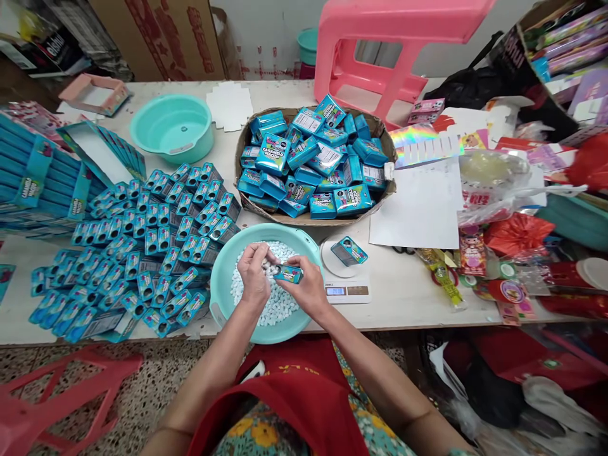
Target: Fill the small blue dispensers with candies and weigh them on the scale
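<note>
Over a teal basin (219, 285) of small white candies (274, 311), both my hands meet. My right hand (306, 285) is closed round a small blue candy box (289, 273), its end turned toward my left hand. My left hand (255, 272) is curled with some white candies in its fingers, right at the box's end. Another blue candy box (349, 250) lies tilted on the round plate of a white digital scale (349, 291), just right of the basin. The scale's display is lit, but its digits are too small to read surely.
Many upright blue boxes (166, 237) crowd the table on the left, beside stacked flat cartons (40, 171). Behind the basin stands a cardboard tray (304, 220) heaped with blue boxes. A second teal basin (173, 126), a pink stool (403, 25) and white paper (418, 215) surround it.
</note>
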`<state>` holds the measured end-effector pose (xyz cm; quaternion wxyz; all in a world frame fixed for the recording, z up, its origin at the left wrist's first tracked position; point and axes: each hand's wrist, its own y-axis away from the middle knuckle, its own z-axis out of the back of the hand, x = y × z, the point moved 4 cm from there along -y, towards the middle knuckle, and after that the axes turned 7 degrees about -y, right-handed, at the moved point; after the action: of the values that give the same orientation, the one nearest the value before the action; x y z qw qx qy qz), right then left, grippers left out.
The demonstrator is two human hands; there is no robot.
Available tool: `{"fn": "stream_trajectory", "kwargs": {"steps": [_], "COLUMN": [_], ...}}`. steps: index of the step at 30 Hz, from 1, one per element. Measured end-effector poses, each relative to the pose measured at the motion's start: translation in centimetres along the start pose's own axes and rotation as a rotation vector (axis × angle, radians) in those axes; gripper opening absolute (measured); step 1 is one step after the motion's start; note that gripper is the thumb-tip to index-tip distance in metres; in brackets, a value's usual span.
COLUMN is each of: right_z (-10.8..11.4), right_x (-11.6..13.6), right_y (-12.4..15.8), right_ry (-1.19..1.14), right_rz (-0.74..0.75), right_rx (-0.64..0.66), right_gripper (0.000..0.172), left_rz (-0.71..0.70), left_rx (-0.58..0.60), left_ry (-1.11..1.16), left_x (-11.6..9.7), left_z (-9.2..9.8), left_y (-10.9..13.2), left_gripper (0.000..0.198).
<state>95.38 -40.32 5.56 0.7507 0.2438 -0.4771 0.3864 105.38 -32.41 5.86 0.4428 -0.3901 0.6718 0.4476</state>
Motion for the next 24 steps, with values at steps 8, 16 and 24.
{"fn": "stream_trajectory", "kwargs": {"steps": [8,16,24], "right_z": [0.2,0.7,-0.3], "right_x": [0.5,1.0,0.0], "right_y": [0.2,0.8,0.4], "right_ry": [-0.025,-0.082,-0.105], "right_rz": [-0.012,-0.037,0.006], "right_rx": [-0.004,-0.018,-0.002], "right_gripper": [0.033,0.030,0.033], "left_rz": [0.056,0.019,-0.013], "left_rx": [0.048,0.039,0.063], "left_ry": [0.009,0.006,0.047], "left_x": [-0.1,-1.4,-0.9], "left_z": [-0.3,-0.6,-0.5], "left_y": [0.3,1.1,0.9], "left_gripper": [0.022,0.020,0.017]}}
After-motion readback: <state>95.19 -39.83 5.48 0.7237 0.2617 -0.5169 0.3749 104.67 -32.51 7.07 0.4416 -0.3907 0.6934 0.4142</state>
